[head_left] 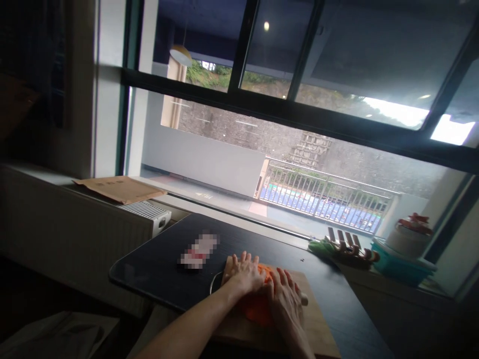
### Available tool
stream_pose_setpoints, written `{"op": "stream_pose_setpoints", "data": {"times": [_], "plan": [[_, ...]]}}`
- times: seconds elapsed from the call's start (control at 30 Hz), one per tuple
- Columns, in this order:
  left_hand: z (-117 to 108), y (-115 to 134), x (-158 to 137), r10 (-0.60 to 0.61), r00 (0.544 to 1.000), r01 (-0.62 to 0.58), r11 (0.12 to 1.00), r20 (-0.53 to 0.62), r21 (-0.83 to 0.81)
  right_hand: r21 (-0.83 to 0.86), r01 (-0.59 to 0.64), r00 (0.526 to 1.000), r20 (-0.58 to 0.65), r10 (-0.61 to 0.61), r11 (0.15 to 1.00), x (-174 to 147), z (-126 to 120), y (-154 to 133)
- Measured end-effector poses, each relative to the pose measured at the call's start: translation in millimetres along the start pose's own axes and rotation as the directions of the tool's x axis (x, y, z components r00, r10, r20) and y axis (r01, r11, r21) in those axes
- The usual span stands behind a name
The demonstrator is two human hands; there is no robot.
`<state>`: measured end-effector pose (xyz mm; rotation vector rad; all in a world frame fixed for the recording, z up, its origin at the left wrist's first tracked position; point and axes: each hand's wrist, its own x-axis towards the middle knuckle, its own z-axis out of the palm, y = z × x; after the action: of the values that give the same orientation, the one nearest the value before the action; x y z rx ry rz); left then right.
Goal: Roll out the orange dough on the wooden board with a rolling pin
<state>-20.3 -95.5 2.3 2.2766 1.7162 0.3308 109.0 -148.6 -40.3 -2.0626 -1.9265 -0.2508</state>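
On a wooden cutting board (318,319) lies a flat sheet of bright orange material (258,313), perhaps dough or clay. Both of my hands rest on top of it, side by side. My left hand (243,273) lies at the board's upper left with its fingers stretched forward. My right hand (286,296) presses down just to the right, fingers extended and slightly spread. A pale rounded end (305,299), like that of a rolling pin, sticks out beyond my right hand; the rest is hidden under my hands.
The board sits on a dark table (157,264). A blurred-out flat object (199,252) lies at its left, and a curved metal rim (212,285) shows beside the board. Along the window sill are wooden-handled tools (348,247), a teal container (400,264) and a brown envelope (119,188).
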Motion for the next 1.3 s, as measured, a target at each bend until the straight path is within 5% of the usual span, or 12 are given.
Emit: {"op": "stream_pose_setpoints", "data": {"times": [0.17, 0.3, 0.5, 0.7, 1.03, 1.3], "plan": [[3.8, 3.3, -23.3, 0.072, 0.997, -0.07, 0.997, -0.038, 0.029, -0.008, 0.046, 0.999, -0.016, -0.046, 0.999, -12.0, 6.9, 9.9], [7.4, 2.8, -22.9, 0.056, 0.998, -0.055, 0.998, -0.04, 0.029, 0.055, -0.099, 0.994, 0.04, 0.097, 0.994, 24.7, -1.5, 19.2], [3.2, -2.9, 9.2, 0.03, 0.997, -0.029, 0.999, -0.073, 0.018, 0.067, -0.122, 0.993, 0.013, 0.121, 0.99, 83.1, -0.7, 19.6], [0.3, -13.6, 44.9, -0.069, 0.994, 0.072, 0.997, -0.09, 0.037, 0.075, -0.135, 0.987, 0.092, 0.128, 0.988, 109.2, 3.7, 14.3], [-4.5, -2.7, 14.2, -0.037, 0.996, 0.042, 0.998, -0.085, 0.057, 0.107, -0.131, 0.986, 0.115, 0.119, 0.985, 78.9, -4.6, 18.0], [6.7, 6.0, -27.7, 0.074, 0.982, -0.061, 0.995, -0.174, 0.079, 0.048, -0.077, 0.997, -0.002, 0.077, 0.996, 29.7, -16.6, 17.4]]}}
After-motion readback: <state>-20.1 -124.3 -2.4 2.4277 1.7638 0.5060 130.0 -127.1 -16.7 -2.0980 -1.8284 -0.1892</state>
